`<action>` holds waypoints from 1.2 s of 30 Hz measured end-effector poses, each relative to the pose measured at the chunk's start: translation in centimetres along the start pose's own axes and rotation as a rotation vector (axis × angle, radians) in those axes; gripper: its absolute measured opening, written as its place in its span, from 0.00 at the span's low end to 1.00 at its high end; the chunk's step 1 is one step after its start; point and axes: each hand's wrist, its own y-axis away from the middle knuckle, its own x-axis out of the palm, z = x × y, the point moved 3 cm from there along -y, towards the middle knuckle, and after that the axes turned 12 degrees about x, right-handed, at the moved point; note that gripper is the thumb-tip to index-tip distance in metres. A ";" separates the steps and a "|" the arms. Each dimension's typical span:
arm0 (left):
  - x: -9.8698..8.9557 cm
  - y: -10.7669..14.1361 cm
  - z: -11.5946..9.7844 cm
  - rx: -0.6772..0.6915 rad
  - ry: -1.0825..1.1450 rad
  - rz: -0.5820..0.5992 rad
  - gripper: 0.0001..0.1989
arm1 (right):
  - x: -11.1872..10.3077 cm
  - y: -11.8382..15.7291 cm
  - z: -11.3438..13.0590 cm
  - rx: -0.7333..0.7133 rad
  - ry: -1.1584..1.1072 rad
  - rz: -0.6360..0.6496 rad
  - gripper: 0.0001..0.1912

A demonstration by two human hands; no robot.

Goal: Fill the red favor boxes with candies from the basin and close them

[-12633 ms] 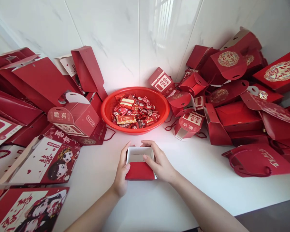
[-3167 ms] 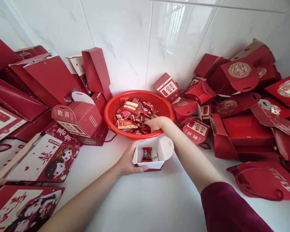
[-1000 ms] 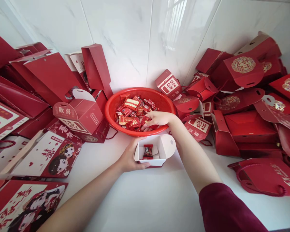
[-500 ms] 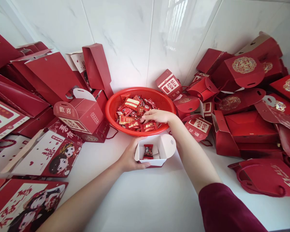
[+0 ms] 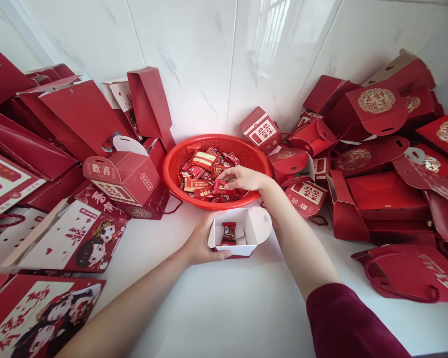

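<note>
My left hand (image 5: 204, 242) grips the left side of a small open gift box (image 5: 246, 226), white inside and red outside, standing on the white surface. Inside it lies a red-wrapped candy (image 5: 229, 232). Just behind the box is a red plastic basket (image 5: 170, 171) holding many wrapped candies (image 5: 204, 159). Over the basket's front right part, my right hand (image 5: 244, 178) pinches a small red candy packet (image 5: 222, 188) between thumb and fingers. Other candies lie under and around those fingertips.
Red gift boxes and bags crowd the left, including a handled box (image 5: 123, 171) and a white printed box (image 5: 65, 236). More red boxes (image 5: 377, 107) are heaped on the right, with a corded red bag (image 5: 410, 273) in front. A white tiled wall (image 5: 197, 59) rises behind.
My right hand has lifted slightly and now has a small red candy packet in its fingers. My left hand and the gift box have stayed in place.
</note>
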 end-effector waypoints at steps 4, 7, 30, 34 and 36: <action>0.0 0.0 0.0 0.007 0.005 0.000 0.47 | -0.2 0.1 -0.1 0.001 0.049 -0.060 0.17; 0.0 0.0 0.0 0.008 0.011 0.000 0.47 | -0.4 0.1 -0.1 -0.001 0.090 -0.105 0.14; 0.3 -0.2 -0.5 0.051 -0.061 0.018 0.49 | 2.5 6.6 4.5 -0.402 -0.141 -0.263 0.13; 0.4 -0.3 -0.7 0.072 -0.056 0.026 0.47 | 4.8 10.2 4.7 -0.280 0.087 -0.087 0.10; 0.4 -0.2 -0.9 0.071 -0.093 0.032 0.48 | 5.6 11.4 4.5 -0.202 0.266 -0.107 0.07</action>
